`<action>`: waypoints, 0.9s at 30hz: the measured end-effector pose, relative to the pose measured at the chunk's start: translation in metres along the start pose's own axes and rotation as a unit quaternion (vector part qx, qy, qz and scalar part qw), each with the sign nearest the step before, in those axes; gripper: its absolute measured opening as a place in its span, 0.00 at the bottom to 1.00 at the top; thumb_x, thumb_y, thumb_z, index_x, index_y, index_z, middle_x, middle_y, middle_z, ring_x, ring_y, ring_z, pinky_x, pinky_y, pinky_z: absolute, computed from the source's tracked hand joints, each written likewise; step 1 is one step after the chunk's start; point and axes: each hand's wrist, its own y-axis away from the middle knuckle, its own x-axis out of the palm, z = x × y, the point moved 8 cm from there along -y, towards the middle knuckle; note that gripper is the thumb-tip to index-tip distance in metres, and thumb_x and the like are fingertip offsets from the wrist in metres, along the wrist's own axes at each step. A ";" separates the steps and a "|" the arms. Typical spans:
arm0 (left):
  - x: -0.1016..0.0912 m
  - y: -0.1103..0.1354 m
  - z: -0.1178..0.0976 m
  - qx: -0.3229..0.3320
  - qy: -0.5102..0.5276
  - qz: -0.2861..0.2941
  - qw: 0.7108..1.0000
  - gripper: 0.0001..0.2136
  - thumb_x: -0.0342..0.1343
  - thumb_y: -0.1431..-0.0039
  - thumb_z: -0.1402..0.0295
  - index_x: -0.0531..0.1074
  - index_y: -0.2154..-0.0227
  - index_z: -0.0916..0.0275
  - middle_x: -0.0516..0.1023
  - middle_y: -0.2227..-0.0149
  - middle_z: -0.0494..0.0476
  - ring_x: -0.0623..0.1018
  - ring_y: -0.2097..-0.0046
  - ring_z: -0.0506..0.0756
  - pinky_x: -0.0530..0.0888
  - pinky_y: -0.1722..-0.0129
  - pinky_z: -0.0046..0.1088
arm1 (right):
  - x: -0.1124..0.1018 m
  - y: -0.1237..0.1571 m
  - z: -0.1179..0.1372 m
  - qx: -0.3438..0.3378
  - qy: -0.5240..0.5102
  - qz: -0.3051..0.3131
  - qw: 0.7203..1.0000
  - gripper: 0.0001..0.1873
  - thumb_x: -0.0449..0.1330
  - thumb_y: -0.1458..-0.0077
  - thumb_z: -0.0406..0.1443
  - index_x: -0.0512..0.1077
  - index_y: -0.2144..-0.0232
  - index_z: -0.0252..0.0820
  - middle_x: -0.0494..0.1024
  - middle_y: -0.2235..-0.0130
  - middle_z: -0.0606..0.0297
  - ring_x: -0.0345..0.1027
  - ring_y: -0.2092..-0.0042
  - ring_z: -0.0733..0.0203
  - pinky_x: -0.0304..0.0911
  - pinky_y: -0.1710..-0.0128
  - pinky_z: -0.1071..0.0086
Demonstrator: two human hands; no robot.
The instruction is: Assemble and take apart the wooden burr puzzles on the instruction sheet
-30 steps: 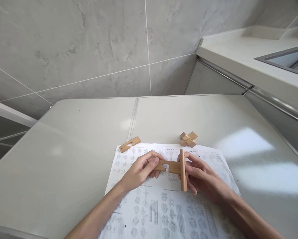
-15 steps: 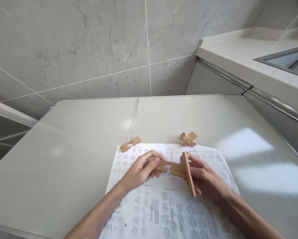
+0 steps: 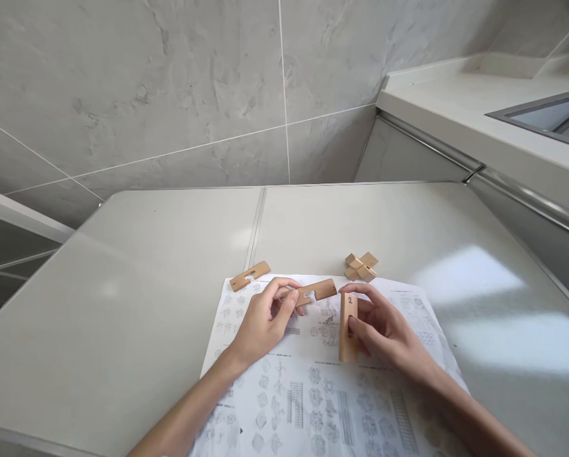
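Note:
My left hand pinches one end of a notched wooden puzzle piece, whose free end points up and to the right. In my right hand is a second wooden puzzle piece, held upright and marked with a "2" near its top. The thumb lies over the middle of that piece, so any cut there is partly hidden. A small gap separates the two pieces. Under both hands lies a printed instruction sheet with rows of small diagrams.
Another notched wooden piece rests at the sheet's top left corner. Several wooden pieces joined as a cross stand just beyond the sheet's upper edge. The white table meets a grey tiled wall; a counter runs along the right.
The two pieces, touching before, are now apart. My right hand has turned its piece so the face marked "2" shows, and my left hand has tilted its piece upward.

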 end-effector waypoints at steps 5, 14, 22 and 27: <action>0.001 0.003 -0.001 0.027 -0.107 -0.028 0.993 0.11 0.53 0.23 0.57 0.74 0.50 0.57 0.85 0.67 0.53 0.84 0.65 0.56 0.75 0.64 0.31 | -0.002 0.000 0.004 -0.031 0.075 -0.062 0.995 0.18 0.62 0.30 0.49 0.68 0.45 0.49 0.71 0.70 0.71 0.63 0.74 0.63 0.60 0.76 0.70; 0.005 0.003 -0.008 0.072 -0.205 -0.035 0.975 0.09 0.53 0.24 0.61 0.75 0.51 0.58 0.87 0.63 0.57 0.85 0.63 0.58 0.75 0.63 0.33 | -0.006 -0.001 0.003 -0.051 0.185 -0.104 0.976 0.15 0.62 0.34 0.43 0.69 0.47 0.48 0.77 0.66 0.65 0.70 0.69 0.57 0.65 0.71 0.65; 0.005 0.004 -0.008 0.099 -0.212 -0.038 0.971 0.08 0.52 0.24 0.62 0.74 0.52 0.57 0.86 0.66 0.52 0.85 0.65 0.56 0.79 0.64 0.31 | -0.004 0.000 -0.001 -0.057 0.244 -0.094 0.964 0.17 0.59 0.34 0.40 0.69 0.45 0.47 0.75 0.70 0.69 0.70 0.70 0.58 0.65 0.72 0.65; 0.006 0.004 -0.008 0.110 -0.214 -0.037 0.970 0.07 0.53 0.24 0.63 0.74 0.52 0.56 0.86 0.66 0.50 0.86 0.66 0.55 0.80 0.65 0.30 | -0.003 0.001 -0.001 -0.066 0.253 -0.088 0.961 0.17 0.58 0.34 0.38 0.69 0.44 0.47 0.76 0.70 0.69 0.71 0.70 0.58 0.66 0.71 0.66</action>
